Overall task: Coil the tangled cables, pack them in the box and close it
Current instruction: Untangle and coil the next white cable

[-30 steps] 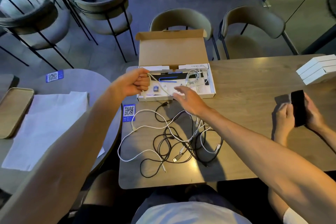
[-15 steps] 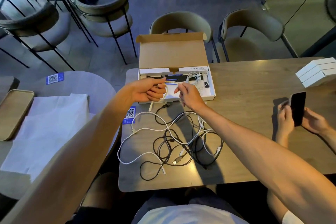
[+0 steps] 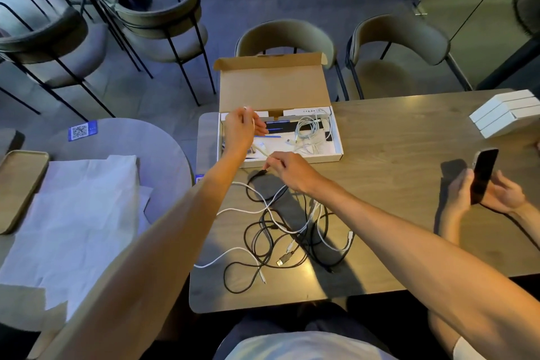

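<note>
While the left hand (image 3: 241, 130) grips one end of a white cable (image 3: 261, 151) above the open box (image 3: 315, 159), the right hand (image 3: 290, 171) pinches that cable nearer the body, the hands apart. The tangled cables (image 3: 292, 231) lie on the table (image 3: 394, 169) beneath the right forearm; a coiled cable (image 3: 306, 128) sits in the box beyond the right hand

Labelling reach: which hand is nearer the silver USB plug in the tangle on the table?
Right. Right hand sits beyond the silver USB plug; left hand is farther, over the open cardboard box.
</note>
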